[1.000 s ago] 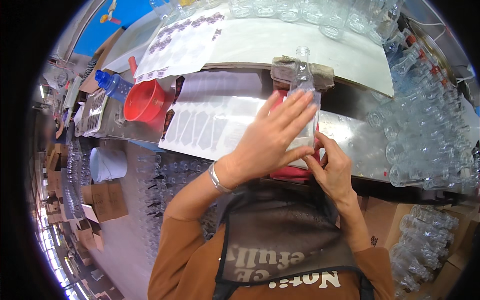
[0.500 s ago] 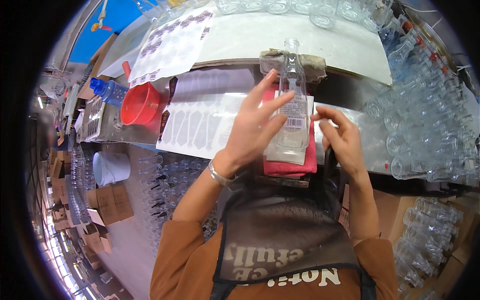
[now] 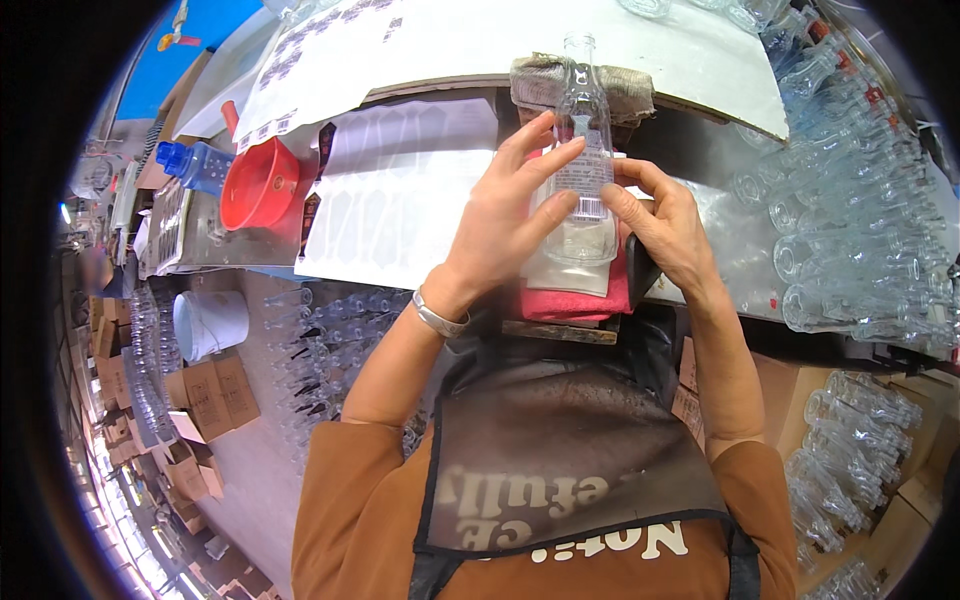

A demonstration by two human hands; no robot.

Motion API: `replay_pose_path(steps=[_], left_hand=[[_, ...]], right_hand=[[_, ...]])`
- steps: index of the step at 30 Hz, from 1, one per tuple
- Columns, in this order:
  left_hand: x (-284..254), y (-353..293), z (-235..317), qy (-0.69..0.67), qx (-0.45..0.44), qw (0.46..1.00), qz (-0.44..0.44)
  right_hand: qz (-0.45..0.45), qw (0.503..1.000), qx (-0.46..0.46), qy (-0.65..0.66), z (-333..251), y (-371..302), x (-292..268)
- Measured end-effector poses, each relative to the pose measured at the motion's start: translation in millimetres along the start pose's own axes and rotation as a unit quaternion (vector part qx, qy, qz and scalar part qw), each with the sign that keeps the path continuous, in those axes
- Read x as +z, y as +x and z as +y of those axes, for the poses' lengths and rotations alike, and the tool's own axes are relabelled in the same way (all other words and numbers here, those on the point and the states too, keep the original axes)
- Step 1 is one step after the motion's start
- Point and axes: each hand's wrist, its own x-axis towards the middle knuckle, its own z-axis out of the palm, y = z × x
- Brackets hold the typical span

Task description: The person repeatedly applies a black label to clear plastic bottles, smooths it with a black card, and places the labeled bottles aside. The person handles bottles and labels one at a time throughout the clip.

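Observation:
A clear glass bottle [image 3: 583,240] lies on its back in front of me, neck pointing away and propped on a folded beige cloth [image 3: 625,90]. A printed clear label with a barcode is on its upper side. Under the bottle are white paper [image 3: 570,280] and a red cloth [image 3: 575,305]. My left hand [image 3: 505,205] is at the bottle's left side, fingers spread, thumb tip over the label's edge. At the right side, my right hand [image 3: 665,215] has its thumb at the label's edge and its bent index finger apart from the thumb.
Left of the bottle lie label sheets [image 3: 375,215], with a red plastic scoop [image 3: 262,185] and a blue bottle [image 3: 200,165] beyond. Rows of clear glass bottles [image 3: 850,250] crowd the right side. Below left are a white bucket [image 3: 212,325] and cardboard boxes [image 3: 215,400].
My right hand has moved in from the right until its thumb reaches the label. The left hand stays spread beside the bottle. The whole view has shifted slightly, with things sitting higher.

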Motion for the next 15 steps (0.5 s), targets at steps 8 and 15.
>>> replay_pose_path(steps=[8,15], left_hand=[[1.2,-1.4,0.3,-0.03,-0.018,0.999,-0.002],[1.6,-1.6,0.9,-0.026,-0.015,1.0,0.0]], right_hand=[[0.0,1.0,0.001,0.0,-1.5,-1.4,0.6],[-0.013,1.0,-0.006,-0.004,1.6,-0.4,-0.6]])
